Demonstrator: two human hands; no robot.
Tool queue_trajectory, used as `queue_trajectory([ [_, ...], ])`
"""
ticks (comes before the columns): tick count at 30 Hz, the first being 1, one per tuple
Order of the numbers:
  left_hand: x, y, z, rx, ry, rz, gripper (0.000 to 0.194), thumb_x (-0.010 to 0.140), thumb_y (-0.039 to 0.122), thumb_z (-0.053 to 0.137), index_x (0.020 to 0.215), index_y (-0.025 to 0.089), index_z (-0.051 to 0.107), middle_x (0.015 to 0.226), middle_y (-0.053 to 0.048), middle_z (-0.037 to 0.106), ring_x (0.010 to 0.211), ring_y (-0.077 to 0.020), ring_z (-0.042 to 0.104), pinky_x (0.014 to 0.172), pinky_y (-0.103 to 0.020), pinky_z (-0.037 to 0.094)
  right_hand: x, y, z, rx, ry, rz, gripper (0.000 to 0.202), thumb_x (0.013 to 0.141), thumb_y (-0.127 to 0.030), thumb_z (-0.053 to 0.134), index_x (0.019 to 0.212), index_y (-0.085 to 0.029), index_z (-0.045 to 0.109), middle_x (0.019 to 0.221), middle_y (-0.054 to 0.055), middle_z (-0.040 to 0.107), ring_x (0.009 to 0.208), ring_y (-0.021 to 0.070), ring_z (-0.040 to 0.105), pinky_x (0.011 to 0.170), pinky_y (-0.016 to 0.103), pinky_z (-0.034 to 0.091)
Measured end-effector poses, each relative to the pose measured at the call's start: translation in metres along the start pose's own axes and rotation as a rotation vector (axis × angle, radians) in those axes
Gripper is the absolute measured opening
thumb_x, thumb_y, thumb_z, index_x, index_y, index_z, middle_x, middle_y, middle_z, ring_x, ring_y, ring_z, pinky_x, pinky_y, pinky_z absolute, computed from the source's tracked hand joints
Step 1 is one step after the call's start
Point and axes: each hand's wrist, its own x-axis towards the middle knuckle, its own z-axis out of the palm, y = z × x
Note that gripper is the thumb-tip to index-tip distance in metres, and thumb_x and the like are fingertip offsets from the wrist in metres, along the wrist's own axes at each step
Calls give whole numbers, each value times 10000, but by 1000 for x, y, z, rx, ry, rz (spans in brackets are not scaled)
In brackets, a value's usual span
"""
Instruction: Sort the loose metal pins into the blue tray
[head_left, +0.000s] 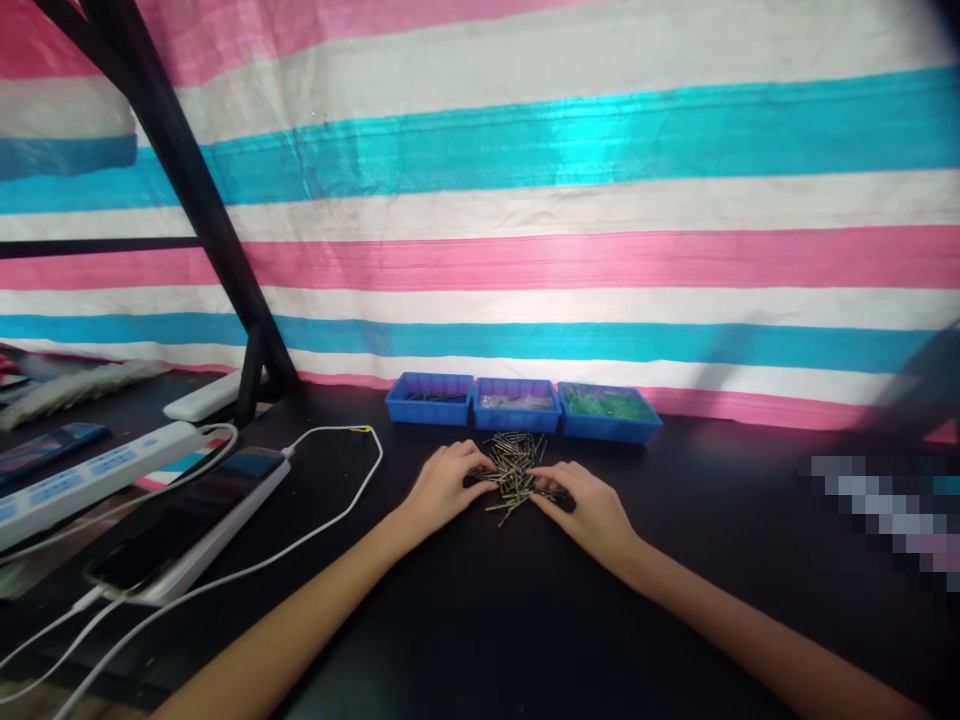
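Note:
A loose pile of thin metal pieces [514, 465], long like screws or drill bits, dark with yellowish glints, lies on the black table between my hands. My left hand [448, 482] touches the pile's left edge, thumb and fingers curved but apart. At the right edge is my right hand [589, 505], with a gap between its thumb and forefinger. Neither hand visibly grips a piece. Just behind stand three blue trays: the left tray [429, 413] holds dark thin pieces, the middle tray [517, 416] clear or whitish small items, the right tray [611, 430] green ones.
A phone [187, 515] rests on a white block at the left, with white cables [300, 550] looping over the table [480, 640]. Farther left lie a power strip [97, 475] and another phone [49, 450]. A black metal post [199, 210] slants before the striped sheet [562, 270].

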Motion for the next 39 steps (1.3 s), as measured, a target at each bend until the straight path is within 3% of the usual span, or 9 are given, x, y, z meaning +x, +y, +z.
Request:
queue_trajectory([
  [6,0,3,-2,-10,-5,38,196,815,385,560,791,209,641,785,9,605,751,-141,534,678,-276,336,0,-1,-2,3,24,-29,168,827,-235,563,973,-274,637,828,-16,636,783,150,586,697,269,468],
  [13,0,5,-3,-65,31,42,212,826,395,538,815,214,647,766,6,607,738,-138,533,671,-264,340,0,-2,-2,9,39,-37,149,840,-246,539,941,-261,648,820,3,646,768,163,598,677,279,487],
  [21,1,1,-3,-24,-14,2,304,722,499,619,823,213,638,716,21,618,719,-150,534,707,-289,325,-1,-2,-1,76,85,-54,143,857,-231,517,930,-243,640,825,15,630,781,166,579,695,279,475],
  [27,-2,17,-12,1,65,48,245,853,406,484,865,203,620,799,-11,612,772,-159,531,721,-297,331,1,-4,-2,228,166,-48,174,876,-241,467,936,-216,628,804,35,595,656,138,557,569,241,476],
  [34,-9,47,-6,-36,24,195,310,838,455,489,982,197,580,903,-33,610,823,-172,528,730,-302,349,-5,-8,0,305,221,-275,134,864,-178,491,903,-214,614,837,39,613,780,150,598,700,278,509],
  [39,-10,46,2,-129,77,163,196,871,343,479,898,204,615,855,-23,621,797,-150,538,715,-293,360,-8,-8,0,331,168,-391,146,859,-152,495,898,-214,621,842,39,643,778,145,614,703,273,523],
])
